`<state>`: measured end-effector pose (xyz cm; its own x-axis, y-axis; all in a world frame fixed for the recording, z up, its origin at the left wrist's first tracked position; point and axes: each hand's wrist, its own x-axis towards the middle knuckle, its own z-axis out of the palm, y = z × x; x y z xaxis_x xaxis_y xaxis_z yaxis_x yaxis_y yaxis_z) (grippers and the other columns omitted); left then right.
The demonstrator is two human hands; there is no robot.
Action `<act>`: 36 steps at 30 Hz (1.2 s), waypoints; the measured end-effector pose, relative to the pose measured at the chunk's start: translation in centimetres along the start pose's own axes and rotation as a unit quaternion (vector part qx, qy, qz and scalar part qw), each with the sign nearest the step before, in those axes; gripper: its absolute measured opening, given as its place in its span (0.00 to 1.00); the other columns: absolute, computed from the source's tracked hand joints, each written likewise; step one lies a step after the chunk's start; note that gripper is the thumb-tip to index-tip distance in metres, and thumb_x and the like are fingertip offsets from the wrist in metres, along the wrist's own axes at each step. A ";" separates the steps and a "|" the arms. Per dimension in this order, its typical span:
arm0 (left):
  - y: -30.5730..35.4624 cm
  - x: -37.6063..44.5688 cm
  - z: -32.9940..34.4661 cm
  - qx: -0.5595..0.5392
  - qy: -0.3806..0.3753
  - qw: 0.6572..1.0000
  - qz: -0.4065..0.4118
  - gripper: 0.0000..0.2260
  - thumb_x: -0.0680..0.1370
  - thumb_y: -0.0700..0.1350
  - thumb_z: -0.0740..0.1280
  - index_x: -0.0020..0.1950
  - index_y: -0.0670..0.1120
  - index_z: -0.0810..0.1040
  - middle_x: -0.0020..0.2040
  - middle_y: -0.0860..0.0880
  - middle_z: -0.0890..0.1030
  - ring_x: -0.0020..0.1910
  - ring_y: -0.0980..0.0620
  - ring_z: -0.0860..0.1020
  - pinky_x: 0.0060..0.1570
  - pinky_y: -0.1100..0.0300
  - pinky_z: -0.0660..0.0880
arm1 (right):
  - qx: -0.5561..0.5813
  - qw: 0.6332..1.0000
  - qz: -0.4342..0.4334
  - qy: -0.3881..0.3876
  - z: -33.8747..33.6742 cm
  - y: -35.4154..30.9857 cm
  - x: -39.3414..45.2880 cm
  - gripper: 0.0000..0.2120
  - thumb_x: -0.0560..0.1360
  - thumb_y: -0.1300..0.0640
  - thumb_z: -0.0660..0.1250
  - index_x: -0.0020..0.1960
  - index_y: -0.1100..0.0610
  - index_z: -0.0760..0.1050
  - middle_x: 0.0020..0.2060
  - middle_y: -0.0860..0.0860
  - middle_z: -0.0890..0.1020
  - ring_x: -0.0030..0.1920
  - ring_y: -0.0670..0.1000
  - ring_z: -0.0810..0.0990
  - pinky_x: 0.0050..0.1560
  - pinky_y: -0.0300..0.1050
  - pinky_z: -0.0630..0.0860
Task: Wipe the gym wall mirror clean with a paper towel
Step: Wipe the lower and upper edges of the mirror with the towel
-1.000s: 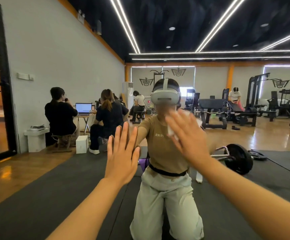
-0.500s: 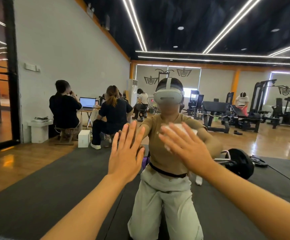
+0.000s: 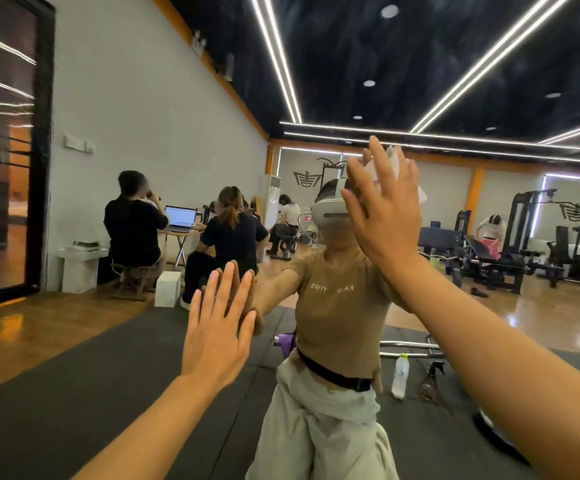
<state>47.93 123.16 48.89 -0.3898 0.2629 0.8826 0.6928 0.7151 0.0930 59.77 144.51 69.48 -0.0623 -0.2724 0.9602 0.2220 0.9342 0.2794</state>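
Note:
The wall mirror (image 3: 454, 81) fills almost the whole view and reflects the gym and me. My left hand (image 3: 217, 327) lies flat on the glass, fingers straight and pointing up, at the lower middle. My right hand (image 3: 382, 216) is raised higher, to the right of centre, fingers spread and straight, pressing a white paper towel (image 3: 394, 164) against the mirror. Most of the towel is hidden behind the hand; only its top and right edges show.
The mirror's black frame edge (image 3: 44, 150) stands at the far left. Reflected on the floor behind me are a white bottle (image 3: 400, 375), a spray bottle (image 3: 430, 381) and a barbell (image 3: 409, 344). People at a laptop table and weight machines appear in the reflection.
My right hand with the towel has swept upward on the glass, from chest height to head height of my reflection. My left hand stays flat on the mirror. The view tilted up.

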 end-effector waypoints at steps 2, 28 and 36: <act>-0.2 -0.1 0.1 -0.027 0.001 0.999 -0.022 0.28 0.84 0.56 0.48 0.83 0.53 0.46 0.83 0.50 0.43 0.81 0.49 0.44 0.77 0.46 0.47 | 0.042 0.999 0.003 0.007 0.3 -1.1 -1.3 0.24 0.80 0.58 0.64 0.74 0.53 0.64 0.75 0.56 0.64 0.73 0.65 0.63 0.62 0.65 0.75; -2.2 -0.7 0.7 0.041 0.007 0.998 0.037 0.28 0.84 0.54 0.51 0.82 0.46 0.54 0.83 0.45 0.50 0.81 0.45 0.52 0.75 0.47 0.55 | -0.029 0.977 -0.189 -0.090 3.6 -5.8 4.5 0.25 0.82 0.55 0.60 0.78 0.55 0.60 0.77 0.59 0.64 0.77 0.63 0.60 0.77 0.62 0.55; -2.9 -1.0 0.0 0.021 -0.003 0.999 0.024 0.29 0.83 0.57 0.51 0.83 0.47 0.52 0.83 0.46 0.49 0.81 0.47 0.49 0.76 0.49 0.51 | 0.037 0.990 -0.080 -0.108 4.1 -7.6 6.6 0.29 0.81 0.47 0.60 0.78 0.57 0.61 0.78 0.59 0.62 0.77 0.63 0.60 0.77 0.61 0.57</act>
<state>46.32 120.86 47.76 -0.3613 0.3015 0.8824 0.6850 0.7278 0.0318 53.65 136.60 73.75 -0.2988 -0.3699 0.8797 0.1220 0.8995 0.4196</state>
